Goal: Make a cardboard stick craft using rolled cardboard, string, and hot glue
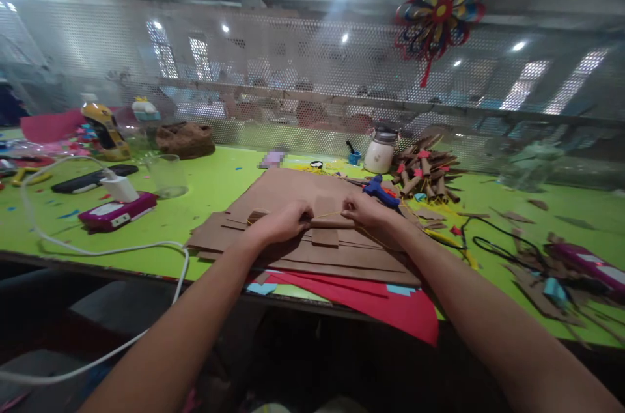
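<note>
Thin yellow string runs between my two hands above a stack of brown cardboard sheets. My left hand is closed in a pinch at one end of this stretch. At the other end, the fingertips of my right hand pinch the string. Just below the string lies a narrow brown paper roll, partly hidden by my left hand. A small square of brown card rests in front of the roll. Beyond my right hand is a blue glue gun.
Red paper sticks out over the table's front edge. Paper rolls with red bits are piled behind a black cable. At left, a white cable runs from a charger on a purple power strip, near a clear cup.
</note>
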### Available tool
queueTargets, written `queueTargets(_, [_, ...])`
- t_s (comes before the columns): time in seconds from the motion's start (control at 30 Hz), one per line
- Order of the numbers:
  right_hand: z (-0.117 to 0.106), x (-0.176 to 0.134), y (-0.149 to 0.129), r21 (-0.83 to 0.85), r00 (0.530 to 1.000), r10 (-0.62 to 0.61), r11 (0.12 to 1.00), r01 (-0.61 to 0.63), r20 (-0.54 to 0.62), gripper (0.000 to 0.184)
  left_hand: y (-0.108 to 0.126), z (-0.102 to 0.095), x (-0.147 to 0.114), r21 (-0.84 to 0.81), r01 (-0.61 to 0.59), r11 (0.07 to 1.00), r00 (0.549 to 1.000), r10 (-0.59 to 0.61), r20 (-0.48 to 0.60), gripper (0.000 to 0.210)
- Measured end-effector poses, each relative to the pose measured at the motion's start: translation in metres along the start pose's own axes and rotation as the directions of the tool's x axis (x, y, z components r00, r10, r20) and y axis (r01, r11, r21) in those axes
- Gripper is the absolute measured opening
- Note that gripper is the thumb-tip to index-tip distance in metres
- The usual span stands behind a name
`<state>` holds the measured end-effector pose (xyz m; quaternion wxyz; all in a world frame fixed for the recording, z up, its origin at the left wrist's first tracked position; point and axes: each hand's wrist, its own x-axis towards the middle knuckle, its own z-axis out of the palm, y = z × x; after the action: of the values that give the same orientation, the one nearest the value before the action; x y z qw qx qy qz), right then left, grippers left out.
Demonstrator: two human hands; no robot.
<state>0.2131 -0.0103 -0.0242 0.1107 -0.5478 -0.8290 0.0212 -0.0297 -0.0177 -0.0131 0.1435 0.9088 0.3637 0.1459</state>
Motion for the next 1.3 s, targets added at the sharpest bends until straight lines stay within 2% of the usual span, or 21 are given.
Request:
queueTargets(0.2, [-0.012,-0.007,0.009,0.051,0.998,-0.036,0.998,0.033,0.047,0.014,-0.001,0.000,-0.001,0.003,0.005,1.000,1.000,-0.005,-0.013,0.020])
queueTargets(0.33, [-0.025,-0.019,0.016,0.248,0.977,-0.074,0.969,0.022,0.202,0.017,0.000,-0.002,-0.001,0.014,-0.008,1.000,1.000,0.008,-0.026,0.020])
queueTargets(0.4, [-0.027,-0.023,0.017,0.273,0.970,-0.060,0.962,-0.007,0.237,0.017,0.000,-0.002,-0.001,0.017,-0.007,1.000,1.000,0.007,-0.022,0.020])
queueTargets(0.53, [-0.028,-0.029,0.015,0.244,0.971,0.001,0.968,-0.060,0.238,0.015,-0.003,0.000,0.000,0.017,-0.013,1.000,1.000,0.013,-0.020,0.020])
queueTargets(0.67, [-0.041,-0.034,0.014,0.173,0.954,0.027,0.981,-0.082,0.299,0.020,-0.002,-0.001,0.000,0.025,-0.027,0.999,0.999,0.027,-0.029,0.020])
queueTargets(0.8, [-0.052,-0.038,0.010,0.072,0.976,0.007,0.997,-0.023,0.216,0.029,0.001,-0.002,0.000,0.046,-0.022,0.999,0.999,0.024,-0.030,0.019])
queueTargets(0.9, [-0.046,-0.038,0.003,-0.005,0.966,0.007,1.000,-0.006,0.259,0.026,0.001,-0.002,0.000,0.048,-0.014,0.999,1.000,0.015,-0.023,0.018])
queueTargets(0.97, [-0.038,-0.037,-0.001,-0.098,0.948,0.051,0.995,-0.021,0.313,0.022,0.000,-0.001,0.001,0.041,-0.007,0.999,1.000,0.008,-0.023,0.018])
queueTargets(1.03, [-0.033,-0.037,-0.003,-0.143,0.946,0.075,0.989,-0.031,0.317,0.020,-0.001,0.000,0.001,0.039,-0.007,0.999,1.000,0.008,-0.025,0.018])
queueTargets(1.13, [-0.036,-0.039,-0.001,-0.069,0.944,0.047,0.997,-0.025,0.327,0.020,0.000,0.000,0.000,0.054,-0.026,0.998,0.999,0.027,-0.034,0.016])
queueTargets(1.2, [-0.042,-0.042,0.001,0.013,0.925,0.025,0.999,-0.032,0.379,0.019,0.002,-0.002,-0.001,0.063,-0.032,0.997,0.999,0.035,-0.041,0.016])
queueTargets(1.3, [-0.052,-0.046,0.002,0.141,0.886,0.035,0.984,-0.112,0.462,0.016,0.004,-0.003,-0.001,0.066,-0.028,0.997,0.999,0.031,-0.036,0.016])
